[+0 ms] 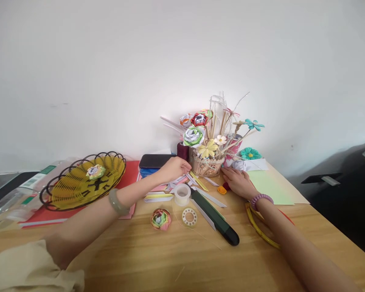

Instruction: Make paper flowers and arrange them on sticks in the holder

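A small flower basket with a pale trimmed side stands against the wall, filled with paper flowers, sticks and silvery wires. My left hand has its fingers bent and its fingertips at the basket's left side. From the right, my right hand has its fingertips against the lower right side, so the basket sits between both hands. Under the right hand peeks a dark red flower, partly hidden, beside a small orange rose. Cut paper strips lie in front of the basket.
A yellow woven tray holding a paper rose lies at left. Nearer me are a folded paper ball flower, tape rolls and a dark green cutter. A phone, green paper and a yellow ring lie around.
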Motion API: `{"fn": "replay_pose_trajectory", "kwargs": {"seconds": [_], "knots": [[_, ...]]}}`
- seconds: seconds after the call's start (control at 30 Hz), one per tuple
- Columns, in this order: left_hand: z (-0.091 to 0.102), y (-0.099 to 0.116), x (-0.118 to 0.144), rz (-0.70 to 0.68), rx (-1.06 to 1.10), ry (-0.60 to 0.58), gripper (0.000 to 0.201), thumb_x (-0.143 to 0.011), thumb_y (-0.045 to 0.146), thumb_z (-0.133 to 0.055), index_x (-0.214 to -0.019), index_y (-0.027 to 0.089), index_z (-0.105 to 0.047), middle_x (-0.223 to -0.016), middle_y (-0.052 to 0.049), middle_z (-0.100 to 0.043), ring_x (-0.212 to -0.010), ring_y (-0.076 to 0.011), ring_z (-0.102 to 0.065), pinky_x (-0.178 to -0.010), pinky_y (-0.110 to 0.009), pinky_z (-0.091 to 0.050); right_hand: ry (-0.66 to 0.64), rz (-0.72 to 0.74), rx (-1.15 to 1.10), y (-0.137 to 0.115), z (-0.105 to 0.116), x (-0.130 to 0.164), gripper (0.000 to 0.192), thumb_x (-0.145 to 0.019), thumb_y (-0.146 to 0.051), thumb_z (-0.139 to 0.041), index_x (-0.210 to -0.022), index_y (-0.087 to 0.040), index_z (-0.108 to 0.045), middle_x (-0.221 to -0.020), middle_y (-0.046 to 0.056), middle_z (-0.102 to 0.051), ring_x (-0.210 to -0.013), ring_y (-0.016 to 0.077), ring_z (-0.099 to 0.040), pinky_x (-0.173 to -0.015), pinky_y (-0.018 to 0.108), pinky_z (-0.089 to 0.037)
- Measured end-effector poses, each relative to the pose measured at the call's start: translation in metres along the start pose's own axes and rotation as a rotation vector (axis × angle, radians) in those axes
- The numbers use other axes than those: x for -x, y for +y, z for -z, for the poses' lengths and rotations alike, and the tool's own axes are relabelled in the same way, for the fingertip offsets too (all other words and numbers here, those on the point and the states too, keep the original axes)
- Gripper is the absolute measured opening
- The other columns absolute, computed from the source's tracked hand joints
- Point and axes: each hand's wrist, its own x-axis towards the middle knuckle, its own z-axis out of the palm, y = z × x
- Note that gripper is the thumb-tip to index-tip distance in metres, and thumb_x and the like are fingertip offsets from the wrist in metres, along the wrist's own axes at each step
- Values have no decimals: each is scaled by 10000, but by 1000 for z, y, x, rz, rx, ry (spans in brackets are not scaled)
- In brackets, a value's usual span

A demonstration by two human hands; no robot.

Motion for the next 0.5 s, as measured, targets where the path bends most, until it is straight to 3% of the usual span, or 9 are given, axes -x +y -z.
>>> {"fn": "replay_pose_trajectory", "kwargs": {"seconds": [0.13, 0.33, 0.5], "knots": [[14, 7, 16, 3, -70, 51, 199, -657, 83, -541, -766, 128, -703, -788, -67, -716, -758, -183, -656, -743, -299, -505, -8, 6, -13, 1, -2, -6, 313, -873, -297, -519, -1160, -170, -520, -1186, 83, -539, -999, 211, -560, -829, 430, -472], [27, 12, 43, 28, -64, 99, 182, -663, 105, -557, -762, 149, -703, -776, -42, -720, -732, -155, -658, -645, -231, -492, -26, 44, -51, -1, 5, -6, 304, -875, -296, -516, -1154, -176, -526, -1200, 80, -535, -1020, 210, -552, -851, 437, -460], [35, 11, 71, 65, 22, 104, 194, -722, 202, -551, -841, 151, -695, -756, -42, -720, -682, -148, -660, -614, -235, -500, -15, 80, -87, -5, 32, 27, 293, -872, -217, -447, -1125, -173, -589, -1373, 142, -418, -1261, 291, -367, -987, 437, -357]]}}
